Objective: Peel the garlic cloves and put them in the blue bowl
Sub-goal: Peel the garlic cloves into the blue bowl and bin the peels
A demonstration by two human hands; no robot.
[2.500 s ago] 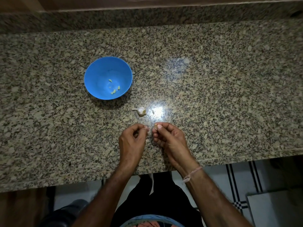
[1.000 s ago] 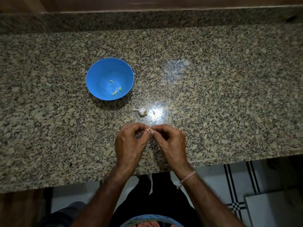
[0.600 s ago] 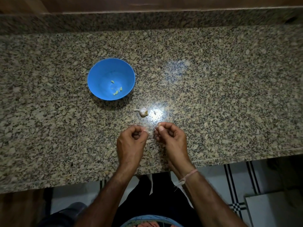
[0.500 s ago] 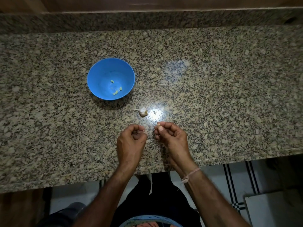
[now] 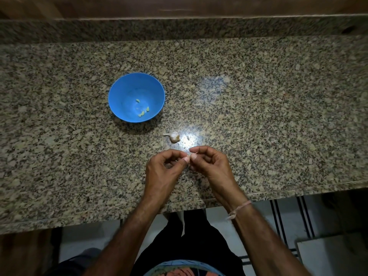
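A blue bowl (image 5: pixel 121 90) stands on the granite counter (image 5: pixel 258 116), with several small peeled yellow cloves (image 5: pixel 143 113) at its bottom. A partial garlic bulb (image 5: pixel 173 136) lies on the counter between the bowl and my hands. My right hand (image 5: pixel 211 166) pinches a small garlic clove (image 5: pixel 193 156) between thumb and forefinger. My left hand (image 5: pixel 162 172) meets it from the left, thumb and curled fingers at the clove's skin. Both hands hover close together above the counter near its front edge. Most of the clove is hidden by fingertips.
A raised granite backsplash (image 5: pixel 179 28) runs along the far side, with wood above it. The counter's front edge (image 5: pixel 59 220) lies just below my wrists. A bright light glare (image 5: pixel 188 139) sits beside the bulb. Tiled floor shows below.
My hands were apart half a second ago and have come back together at the clove. Bowl and bulb have not moved.
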